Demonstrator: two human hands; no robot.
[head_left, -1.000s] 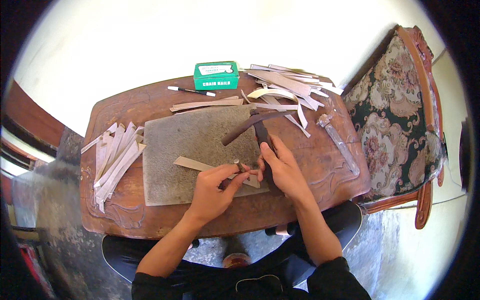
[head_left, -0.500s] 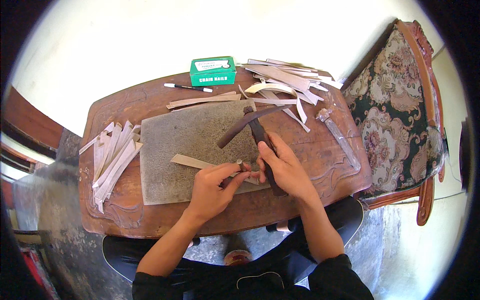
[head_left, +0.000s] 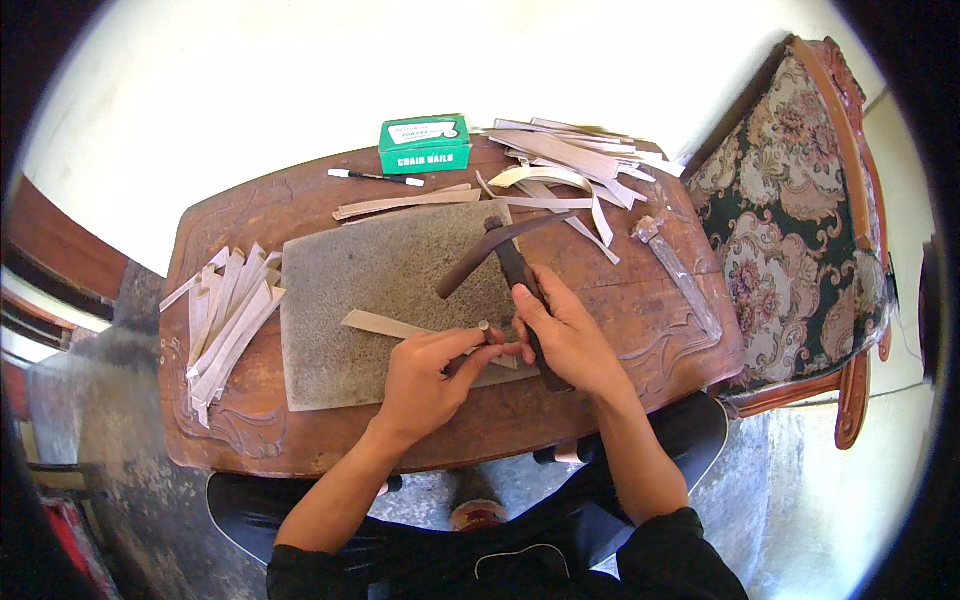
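Observation:
My left hand [head_left: 428, 378] pinches a short round metal punch [head_left: 486, 328], its flat end showing above the thumb and fingers. Under that hand, a pale flat strip [head_left: 375, 323] lies on a grey textured slab [head_left: 335, 275]; its right part is mostly covered by my fingers. My right hand [head_left: 572, 340] is closed round the dark handle of a hammer [head_left: 478, 262]. The hammer's long curved head hangs over the slab, apart from the punch. Fingers of my two hands meet or nearly meet beside the punch.
The carved wooden table [head_left: 300, 440] holds strip piles at left [head_left: 235, 325] and back right [head_left: 570, 155]. A green nail box [head_left: 425, 155], a marker [head_left: 375, 177] and a wrapped tool [head_left: 680, 280] lie near the edges. A patterned chair [head_left: 780, 230] stands at right.
Both hands keep their holds and nearly the same place. The hammer head and the punch have shifted very slightly; the strip stays where it lay.

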